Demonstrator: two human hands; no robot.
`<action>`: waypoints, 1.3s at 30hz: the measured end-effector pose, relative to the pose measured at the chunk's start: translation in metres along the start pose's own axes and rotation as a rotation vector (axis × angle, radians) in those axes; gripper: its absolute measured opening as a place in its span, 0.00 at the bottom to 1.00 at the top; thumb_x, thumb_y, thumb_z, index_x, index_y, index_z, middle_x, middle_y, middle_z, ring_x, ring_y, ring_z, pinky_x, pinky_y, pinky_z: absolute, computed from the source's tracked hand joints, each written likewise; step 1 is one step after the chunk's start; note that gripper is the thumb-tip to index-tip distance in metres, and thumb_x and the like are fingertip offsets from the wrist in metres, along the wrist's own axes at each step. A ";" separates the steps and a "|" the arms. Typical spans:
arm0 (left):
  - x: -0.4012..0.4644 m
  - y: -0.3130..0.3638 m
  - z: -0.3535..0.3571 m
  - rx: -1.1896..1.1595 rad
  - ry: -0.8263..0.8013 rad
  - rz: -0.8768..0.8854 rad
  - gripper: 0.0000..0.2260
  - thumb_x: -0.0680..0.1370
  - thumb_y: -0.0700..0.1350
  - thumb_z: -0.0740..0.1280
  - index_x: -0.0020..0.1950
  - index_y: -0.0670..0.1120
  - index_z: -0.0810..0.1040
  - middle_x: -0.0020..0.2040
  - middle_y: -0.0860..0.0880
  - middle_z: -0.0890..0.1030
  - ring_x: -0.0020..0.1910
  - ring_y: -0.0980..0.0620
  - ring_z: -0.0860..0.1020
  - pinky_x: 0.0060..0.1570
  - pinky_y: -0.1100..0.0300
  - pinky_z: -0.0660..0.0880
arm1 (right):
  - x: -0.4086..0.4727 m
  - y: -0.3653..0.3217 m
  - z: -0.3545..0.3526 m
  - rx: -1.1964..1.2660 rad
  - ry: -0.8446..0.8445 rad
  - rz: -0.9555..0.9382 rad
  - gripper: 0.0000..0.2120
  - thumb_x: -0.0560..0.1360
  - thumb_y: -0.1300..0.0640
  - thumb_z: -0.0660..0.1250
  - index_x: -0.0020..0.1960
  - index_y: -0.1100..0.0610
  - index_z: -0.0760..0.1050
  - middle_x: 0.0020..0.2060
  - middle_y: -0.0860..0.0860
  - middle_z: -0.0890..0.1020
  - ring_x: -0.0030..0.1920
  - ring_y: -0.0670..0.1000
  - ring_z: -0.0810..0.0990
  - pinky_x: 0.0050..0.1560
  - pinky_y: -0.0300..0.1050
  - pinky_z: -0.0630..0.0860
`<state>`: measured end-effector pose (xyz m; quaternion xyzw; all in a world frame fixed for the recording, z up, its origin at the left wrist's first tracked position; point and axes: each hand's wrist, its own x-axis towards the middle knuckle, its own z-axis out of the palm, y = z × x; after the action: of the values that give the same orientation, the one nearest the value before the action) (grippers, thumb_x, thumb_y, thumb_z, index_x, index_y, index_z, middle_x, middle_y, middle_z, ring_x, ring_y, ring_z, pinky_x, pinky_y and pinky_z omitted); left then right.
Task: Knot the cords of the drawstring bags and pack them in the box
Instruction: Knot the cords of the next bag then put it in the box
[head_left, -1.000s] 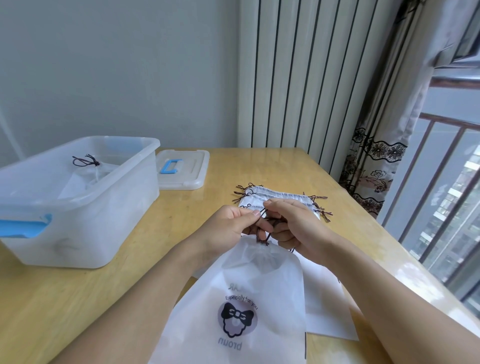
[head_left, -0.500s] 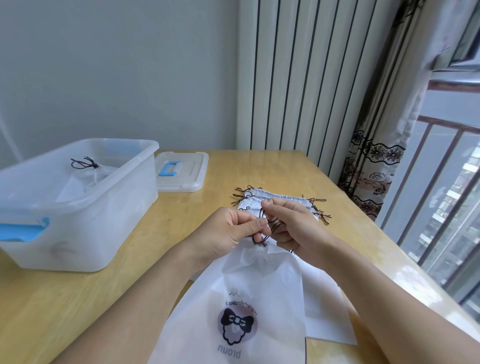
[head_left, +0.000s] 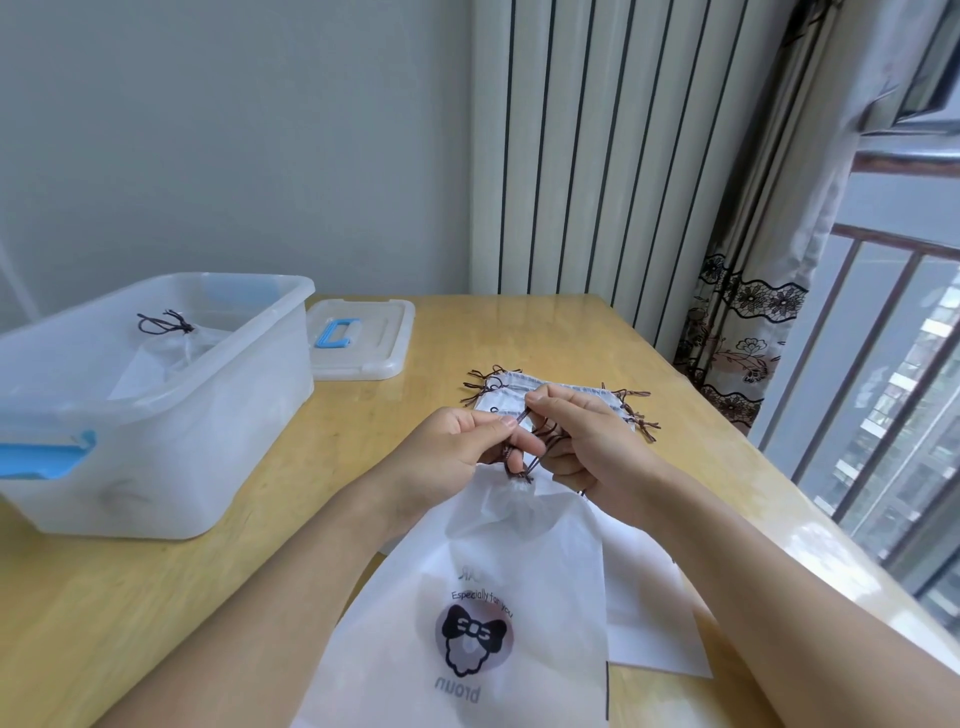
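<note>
A white drawstring bag (head_left: 498, 582) with a black bow print lies in front of me, its neck gathered. My left hand (head_left: 447, 447) and my right hand (head_left: 587, 447) pinch its dark brown cords (head_left: 524, 457) just above the neck. Behind my hands lies a pile of more white bags (head_left: 561, 392) with loose brown cords. The clear plastic box (head_left: 156, 410) stands at the left, holding one bag (head_left: 166, 348) with knotted cords.
The box's lid (head_left: 363, 338) with a blue handle lies beside the box on the wooden table (head_left: 156, 597). Another flat white bag (head_left: 649, 613) lies under the one I hold. A striped curtain and a window railing stand to the right.
My hands have shifted slightly while working the cords, and the cord loops between my fingers have changed shape. The bag stays where it was.
</note>
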<state>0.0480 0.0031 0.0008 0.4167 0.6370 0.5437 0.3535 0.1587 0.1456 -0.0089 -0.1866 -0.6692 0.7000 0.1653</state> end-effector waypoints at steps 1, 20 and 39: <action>0.001 -0.001 -0.001 -0.023 -0.006 -0.003 0.16 0.84 0.46 0.59 0.50 0.42 0.86 0.38 0.48 0.79 0.41 0.55 0.78 0.51 0.63 0.71 | 0.000 0.001 0.000 -0.011 0.004 -0.002 0.15 0.83 0.51 0.62 0.38 0.51 0.66 0.36 0.55 0.56 0.29 0.48 0.52 0.26 0.39 0.48; 0.000 -0.003 -0.003 -0.157 0.081 0.023 0.05 0.79 0.39 0.70 0.54 0.45 0.78 0.41 0.41 0.84 0.39 0.48 0.82 0.51 0.52 0.74 | 0.000 0.000 0.002 0.010 0.049 -0.027 0.13 0.82 0.52 0.64 0.39 0.52 0.71 0.34 0.52 0.60 0.26 0.46 0.54 0.22 0.36 0.51; 0.002 -0.006 -0.003 -0.023 0.048 0.048 0.10 0.82 0.35 0.63 0.56 0.41 0.84 0.43 0.49 0.84 0.43 0.55 0.81 0.48 0.66 0.78 | -0.006 -0.015 -0.006 0.010 0.021 -0.063 0.10 0.80 0.67 0.59 0.55 0.55 0.74 0.29 0.50 0.59 0.25 0.46 0.55 0.22 0.35 0.54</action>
<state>0.0433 0.0032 -0.0045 0.4146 0.6287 0.5693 0.3298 0.1668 0.1483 0.0059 -0.1717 -0.6695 0.6958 0.1953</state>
